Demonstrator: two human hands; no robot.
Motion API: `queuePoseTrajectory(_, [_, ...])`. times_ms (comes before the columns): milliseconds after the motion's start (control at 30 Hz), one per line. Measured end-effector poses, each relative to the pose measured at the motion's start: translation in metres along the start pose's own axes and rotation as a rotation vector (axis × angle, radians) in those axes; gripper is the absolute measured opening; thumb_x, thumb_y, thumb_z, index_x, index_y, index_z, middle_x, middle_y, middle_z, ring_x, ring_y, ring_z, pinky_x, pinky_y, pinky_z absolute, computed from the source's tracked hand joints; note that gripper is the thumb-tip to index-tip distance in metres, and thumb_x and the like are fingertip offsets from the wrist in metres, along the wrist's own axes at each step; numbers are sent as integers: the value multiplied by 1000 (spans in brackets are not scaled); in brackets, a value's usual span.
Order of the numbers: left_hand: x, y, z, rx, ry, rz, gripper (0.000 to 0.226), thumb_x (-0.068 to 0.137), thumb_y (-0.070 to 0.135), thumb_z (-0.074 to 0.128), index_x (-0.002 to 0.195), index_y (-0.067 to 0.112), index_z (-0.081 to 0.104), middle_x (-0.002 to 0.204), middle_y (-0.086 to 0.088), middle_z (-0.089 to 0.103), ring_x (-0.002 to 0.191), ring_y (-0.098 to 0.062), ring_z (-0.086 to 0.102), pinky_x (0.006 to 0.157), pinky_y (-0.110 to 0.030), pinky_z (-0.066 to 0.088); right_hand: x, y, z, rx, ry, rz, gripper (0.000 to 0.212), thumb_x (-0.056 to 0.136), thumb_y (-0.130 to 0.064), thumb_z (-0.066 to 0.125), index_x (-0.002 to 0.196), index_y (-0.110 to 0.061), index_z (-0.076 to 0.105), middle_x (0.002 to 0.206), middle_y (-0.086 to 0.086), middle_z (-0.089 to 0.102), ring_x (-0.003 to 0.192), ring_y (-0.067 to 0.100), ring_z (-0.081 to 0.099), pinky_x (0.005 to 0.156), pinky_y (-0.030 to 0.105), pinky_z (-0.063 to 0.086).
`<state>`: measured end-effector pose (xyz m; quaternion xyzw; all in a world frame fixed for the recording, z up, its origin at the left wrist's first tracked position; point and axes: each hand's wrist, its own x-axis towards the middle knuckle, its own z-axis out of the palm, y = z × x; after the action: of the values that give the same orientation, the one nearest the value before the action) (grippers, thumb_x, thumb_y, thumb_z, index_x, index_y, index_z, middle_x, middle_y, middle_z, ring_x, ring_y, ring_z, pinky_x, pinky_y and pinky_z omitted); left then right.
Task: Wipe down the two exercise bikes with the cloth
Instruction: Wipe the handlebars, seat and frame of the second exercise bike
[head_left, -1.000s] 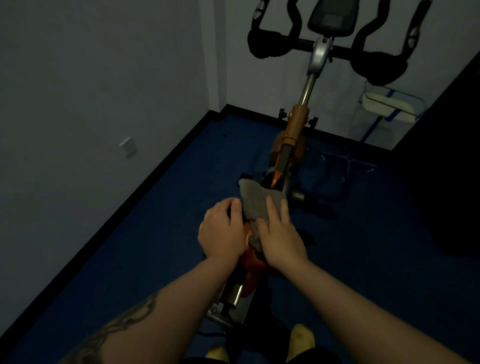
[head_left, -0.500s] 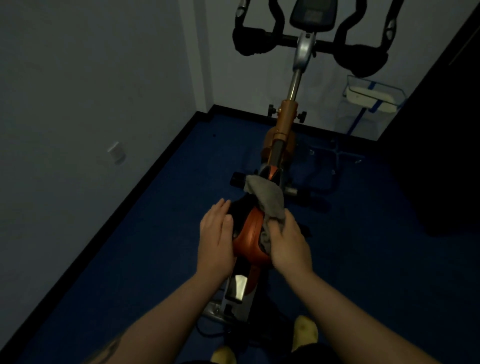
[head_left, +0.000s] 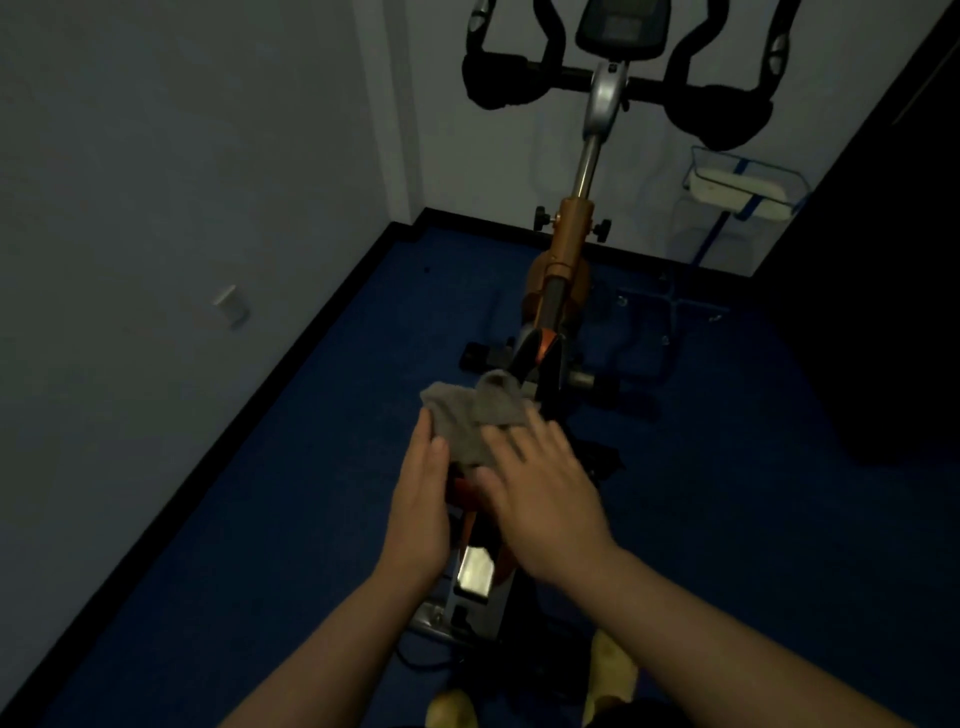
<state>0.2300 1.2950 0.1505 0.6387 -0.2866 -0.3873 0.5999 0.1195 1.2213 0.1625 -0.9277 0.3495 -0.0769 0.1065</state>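
One exercise bike (head_left: 571, 244) stands in front of me, orange and black, with black handlebars and a console at the top of the view. A grey cloth (head_left: 470, 415) lies over the orange part of the frame near me. My right hand (head_left: 540, 493) lies flat on the cloth with straight fingers, pressing it onto the frame. On the cloth's left edge my left hand (head_left: 421, 499) rests against it and the frame's left side, fingers straight. A second bike is not in view.
A pale wall (head_left: 182, 208) runs along the left with a black skirting board. Blue carpet (head_left: 753, 519) covers the floor. A white rack with blue tape (head_left: 737, 192) stands at the back right. A dark surface (head_left: 893, 312) fills the right side. My shoes (head_left: 613, 670) show at the bottom.
The cloth has slid left over the frame and spread out. My right hand opened flat on top of it; half a second ago it gripped it on the right side. The left hand stayed beside it.
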Motion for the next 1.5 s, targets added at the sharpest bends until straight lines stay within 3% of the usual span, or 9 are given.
queuePoseTrajectory(267, [20,7,10,499,0,-48,69,94,63,9,153,26,10,161,10,5,146,-3,-3,117,-25,-2,97,43,7,404,-31,503,61,102,-48,24,154,-29,-2,162,3,-11,147,30,5,120,45,13])
queuePoseTrajectory(433, [17,9,6,438,-26,-73,74,88,62,12,153,29,-2,160,15,-9,143,1,-14,119,-30,-6,122,30,14,50,-64,140,38,100,-43,30,127,-34,55,153,3,32,137,34,26,113,46,19])
queuePoseTrajectory(733, [12,17,-14,145,-68,-107,77,88,74,31,152,35,12,154,24,23,140,6,18,118,-24,12,-2,7,2,419,173,-153,38,94,-24,55,132,-22,53,127,-7,56,126,11,43,104,22,36])
queuePoseTrajectory(833, [15,27,-20,267,-132,-19,73,82,62,58,146,40,28,127,39,50,133,4,37,119,-37,20,-6,21,-15,662,62,-71,46,88,-16,67,132,-22,56,123,-18,51,118,-5,43,99,2,28])
queuePoseTrajectory(933, [22,50,-13,293,-179,66,54,90,25,67,140,30,45,126,16,59,117,1,55,103,-26,45,4,28,-41,815,-76,26,57,78,-14,79,127,-33,56,118,-21,57,111,-8,54,96,13,43])
queuePoseTrajectory(1067, [40,82,-9,406,-254,201,38,84,22,73,120,29,63,107,8,68,99,-5,65,83,-27,56,7,35,-72,840,-105,-17,55,74,-27,82,121,-41,56,119,-22,60,113,-9,55,96,16,45])
queuePoseTrajectory(1300, [78,150,24,505,-432,300,45,77,20,79,119,26,61,87,5,61,77,-3,61,67,-17,51,9,57,-126,864,397,182,25,79,-12,78,98,-26,71,100,-11,70,100,2,64,91,33,54])
queuePoseTrajectory(1400, [88,172,45,586,-567,309,37,78,25,78,113,23,66,92,6,66,86,-7,64,75,-23,53,4,74,-157,785,509,192,26,77,-4,77,95,-23,71,96,-12,70,96,1,65,88,27,54])
queuePoseTrajectory(1500, [88,184,66,716,-619,361,12,80,28,76,82,22,66,73,9,61,66,5,59,59,-10,43,-6,100,-182,594,559,206,31,80,-6,75,101,-28,68,98,-21,65,96,-6,60,85,14,49])
